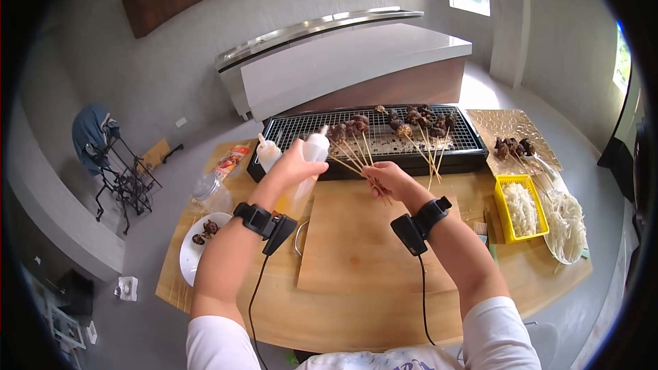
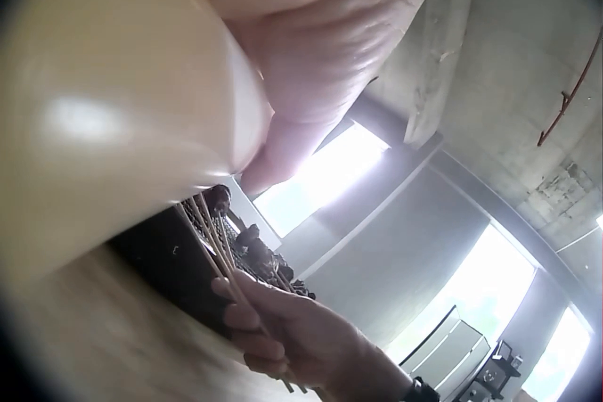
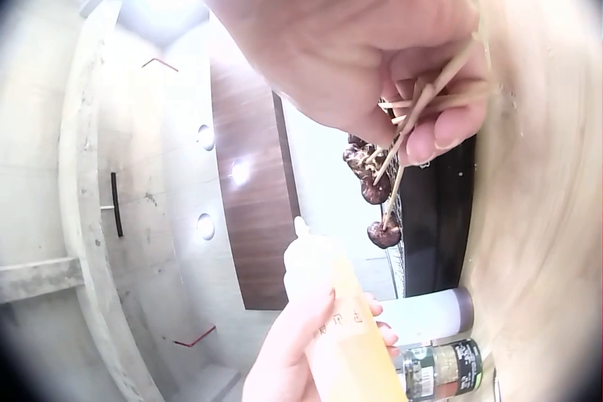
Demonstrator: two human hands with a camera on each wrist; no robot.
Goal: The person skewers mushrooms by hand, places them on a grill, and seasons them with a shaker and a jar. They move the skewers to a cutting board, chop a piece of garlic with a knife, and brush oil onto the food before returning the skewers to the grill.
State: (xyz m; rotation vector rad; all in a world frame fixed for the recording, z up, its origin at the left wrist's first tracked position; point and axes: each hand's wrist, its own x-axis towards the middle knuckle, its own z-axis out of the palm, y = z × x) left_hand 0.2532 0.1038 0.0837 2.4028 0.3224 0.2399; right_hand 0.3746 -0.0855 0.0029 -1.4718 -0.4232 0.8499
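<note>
My left hand (image 1: 296, 168) grips a squeeze bottle (image 3: 350, 341) of yellow liquid, its white nozzle pointing up. In the left wrist view the bottle (image 2: 113, 110) fills the upper left, close against the palm. My right hand (image 1: 392, 181) pinches a bunch of wooden skewers (image 1: 356, 156) near their lower ends; they fan out toward the grill (image 1: 373, 168). Dark browned mushrooms (image 3: 377, 190) are threaded on their far ends, over the grill's near left part. More loaded skewers (image 1: 428, 127) lie on the grate to the right.
Left of the grill stand another squeeze bottle (image 1: 268, 153), a clear jar (image 1: 212, 195) and a white plate (image 1: 192, 260) with mushroom pieces. A cutting board (image 1: 370, 247) lies in front. At right are a yellow basket (image 1: 504, 214), white enoki mushrooms (image 1: 567, 229) and a foil-like sheet (image 1: 510, 125) bearing skewers.
</note>
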